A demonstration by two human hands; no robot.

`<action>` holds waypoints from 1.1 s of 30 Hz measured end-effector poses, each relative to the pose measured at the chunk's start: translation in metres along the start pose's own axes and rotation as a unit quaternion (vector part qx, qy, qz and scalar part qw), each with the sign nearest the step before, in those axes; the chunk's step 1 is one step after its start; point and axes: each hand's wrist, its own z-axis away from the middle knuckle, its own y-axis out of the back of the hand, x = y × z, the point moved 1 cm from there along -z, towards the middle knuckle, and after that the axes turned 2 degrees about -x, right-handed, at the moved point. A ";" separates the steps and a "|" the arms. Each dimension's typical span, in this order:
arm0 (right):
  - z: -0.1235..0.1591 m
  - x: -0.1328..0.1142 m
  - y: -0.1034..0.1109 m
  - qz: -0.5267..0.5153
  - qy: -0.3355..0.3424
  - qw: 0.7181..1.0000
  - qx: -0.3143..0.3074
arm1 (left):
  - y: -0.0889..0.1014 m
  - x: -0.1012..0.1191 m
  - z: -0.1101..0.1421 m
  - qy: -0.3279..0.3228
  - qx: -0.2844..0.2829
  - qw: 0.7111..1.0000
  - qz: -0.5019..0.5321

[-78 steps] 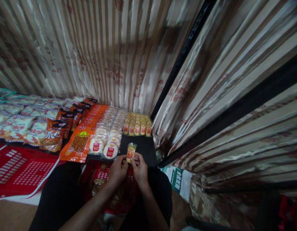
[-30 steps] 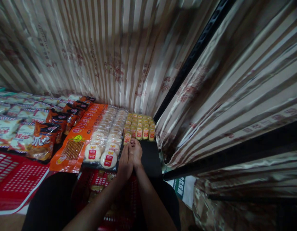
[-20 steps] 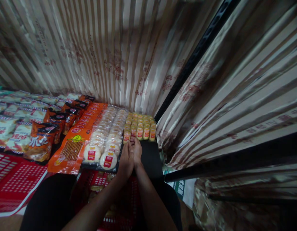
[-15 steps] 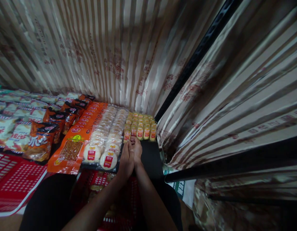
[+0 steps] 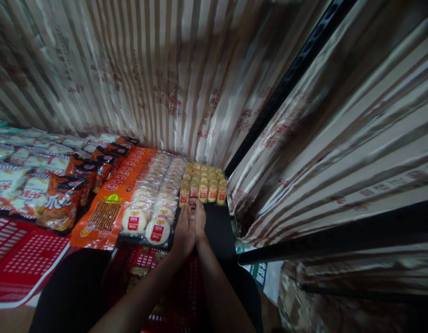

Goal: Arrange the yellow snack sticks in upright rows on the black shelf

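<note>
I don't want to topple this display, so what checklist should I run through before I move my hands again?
1. Front yellow packs upright, side by side: ok.
2. Both hands free of the packs: cannot tell; the fingertips of the left hand and right hand are at the front-left packs, contact unclear.
3. Left hand clear of the round crackers: cannot tell; it is close beside them.
4. Bare shelf right of the hands, in front of the packs: ok.
5. Orange bag away from the hands: ok, the crackers lie between.
</note>
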 end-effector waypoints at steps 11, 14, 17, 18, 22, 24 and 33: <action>0.027 -0.001 0.010 -0.013 0.004 1.000 0.024 | 0.006 0.007 0.020 -0.011 -0.011 0.999 -0.040; 0.042 -0.002 0.013 -0.020 0.021 0.999 0.027 | 0.007 0.003 0.031 -0.026 -0.004 0.999 -0.044; 0.060 -0.003 0.015 -0.024 0.029 0.999 0.033 | 0.007 -0.003 0.044 -0.057 -0.003 0.997 -0.054; 0.066 -0.004 0.016 -0.026 0.031 0.999 0.033 | 0.008 -0.005 0.049 -0.065 -0.006 0.996 -0.058; 0.092 -0.008 0.019 -0.031 0.034 0.999 0.021 | 0.013 -0.012 0.072 -0.086 -0.019 0.992 -0.092; 0.104 -0.009 0.019 -0.028 0.039 0.999 0.010 | 0.017 -0.015 0.085 -0.108 -0.020 0.987 -0.120; 0.174 0.001 -0.004 0.051 0.117 0.991 -0.038 | 0.062 -0.049 0.140 -0.206 -0.087 0.958 -0.179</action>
